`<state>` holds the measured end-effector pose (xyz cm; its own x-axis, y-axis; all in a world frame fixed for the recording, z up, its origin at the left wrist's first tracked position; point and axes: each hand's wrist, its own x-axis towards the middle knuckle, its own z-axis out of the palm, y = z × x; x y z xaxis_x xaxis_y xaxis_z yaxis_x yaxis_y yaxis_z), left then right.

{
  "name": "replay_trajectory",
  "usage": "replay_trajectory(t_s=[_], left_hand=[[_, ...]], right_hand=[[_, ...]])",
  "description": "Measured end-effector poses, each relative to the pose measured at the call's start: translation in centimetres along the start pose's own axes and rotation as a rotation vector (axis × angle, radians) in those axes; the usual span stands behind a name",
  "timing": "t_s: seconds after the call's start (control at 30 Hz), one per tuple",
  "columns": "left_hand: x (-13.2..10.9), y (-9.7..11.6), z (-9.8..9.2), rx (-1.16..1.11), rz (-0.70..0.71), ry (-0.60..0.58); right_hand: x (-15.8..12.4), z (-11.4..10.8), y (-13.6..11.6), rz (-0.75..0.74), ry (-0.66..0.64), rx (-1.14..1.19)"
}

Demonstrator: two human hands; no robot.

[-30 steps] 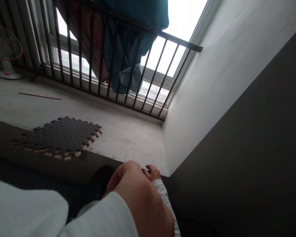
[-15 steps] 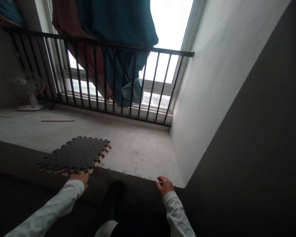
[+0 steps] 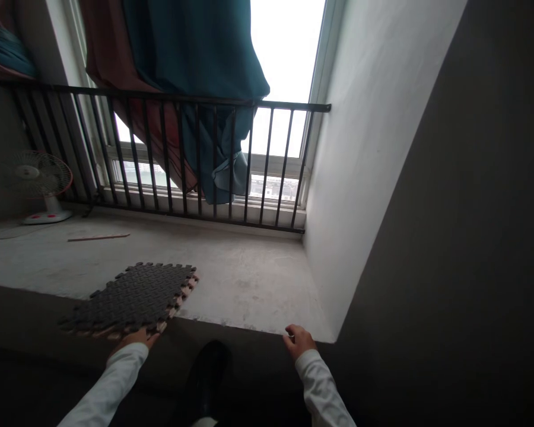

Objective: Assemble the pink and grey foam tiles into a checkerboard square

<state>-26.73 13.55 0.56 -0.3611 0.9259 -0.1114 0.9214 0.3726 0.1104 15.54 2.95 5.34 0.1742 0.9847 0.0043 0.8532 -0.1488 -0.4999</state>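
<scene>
A stack of interlocking foam floor tiles (image 3: pixel 136 298), dark grey and textured on top with pale layers at the edges, reaches over the ledge from its front side. At its near corner my left hand (image 3: pixel 136 340) grips the stack, with most of the fingers hidden under the tiles. My right hand (image 3: pixel 299 341) is at the front edge of the grey window ledge (image 3: pixel 249 284), near the right wall. Its fingers are bent and the thumb stands apart, with nothing held in it.
Along the window runs a black metal railing (image 3: pixel 196 101), with a teal and pink curtain (image 3: pixel 191 47) hanging behind it. A white fan (image 3: pixel 44 184) stands at the ledge's left end. A thin strip (image 3: pixel 98 237) lies on the ledge. The side wall (image 3: pixel 360 148) rises at right.
The view has tilted upward and turned slightly, so the ledge and railing sit lower. My left hand still grips the tiles; my right hand stays by the ledge edge.
</scene>
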Motion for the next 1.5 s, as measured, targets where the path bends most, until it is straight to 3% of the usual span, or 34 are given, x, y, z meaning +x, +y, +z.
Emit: replay_trajectory(t_s=[0.1, 0.23, 0.37, 0.53, 0.67, 0.8, 0.93, 1.23, 1.37, 1.5], left_hand=[[0.4, 0.2, -0.3, 0.08, -0.003, -0.102], [0.0, 1.3, -1.6, 0.082, 0.062, -0.056], [-1.4, 4.7, -2.5, 0.005, 0.224, 0.055], [-2.8, 8.2, -2.6, -0.017, 0.21, 0.026], [-2.8, 6.8, -2.6, 0.031, 0.14, -0.03], [-1.4, 2.4, -1.9, 0.052, 0.007, -0.039], [-0.2, -0.7, -1.0, 0.043, 0.023, -0.055], [0.8, 0.4, 0.0, 0.119, 0.045, 0.081], [2.4, 0.4, 0.4, 0.11, 0.083, 0.012], [1.2, 2.6, -0.1, 0.103, 0.168, 0.099]], right_hand=[[-0.1, -0.1, 0.1, 0.012, 0.02, 0.009], [0.0, -0.1, 0.2, 0.057, 0.089, 0.058], [0.2, 0.2, 0.1, 0.079, 0.119, 0.092], [0.3, 0.5, 0.6, 0.084, 0.115, 0.065], [0.1, 0.5, 1.5, 0.101, 0.126, 0.041], [0.3, 0.7, 2.1, 0.097, 0.098, 0.019], [1.0, 1.1, 1.9, 0.077, 0.062, -0.001], [0.5, 0.9, 0.5, 0.076, 0.072, -0.052], [0.1, 0.6, 0.7, 0.098, 0.073, -0.067], [0.2, 0.6, 0.9, 0.103, 0.091, -0.052]])
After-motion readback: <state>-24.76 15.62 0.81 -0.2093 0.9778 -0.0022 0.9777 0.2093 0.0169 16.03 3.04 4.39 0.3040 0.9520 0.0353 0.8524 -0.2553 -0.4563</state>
